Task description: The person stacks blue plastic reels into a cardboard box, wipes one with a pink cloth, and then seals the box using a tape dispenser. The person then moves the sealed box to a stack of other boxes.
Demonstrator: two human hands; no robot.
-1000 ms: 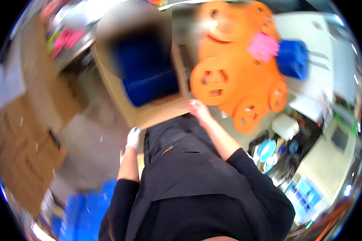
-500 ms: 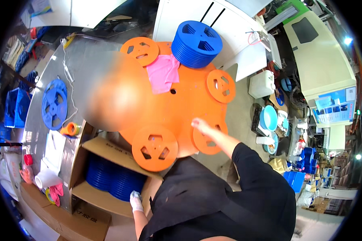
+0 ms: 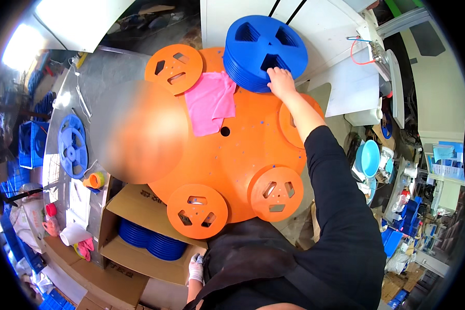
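At the far side of an orange lobed table (image 3: 243, 142) rises a stack of blue plastic reels (image 3: 266, 39). My right hand (image 3: 281, 82) reaches across to it, its fingers hooked at a cutout near the top reel's near rim. My left hand (image 3: 196, 268), in a white glove, is low beside the right edge of an open cardboard box (image 3: 150, 256). Its fingers look drawn together; what they hold, if anything, is hidden. More blue reels (image 3: 157, 243) stand on edge in rows inside that box.
Orange discs with cutouts (image 3: 197, 212) sit around the table's lobes. A pink cloth (image 3: 209, 101) lies near the stack. To the left, a metal bench (image 3: 101, 77) bears a single blue reel (image 3: 73, 146), tape rolls (image 3: 94, 181) and a white cup (image 3: 74, 235). Blue basins (image 3: 367, 158) stand at right.
My right hand has moved from above the near right disc, forward to the blue stack. My left hand has shifted slightly right and down, away from the reels in the box. The view has shifted.
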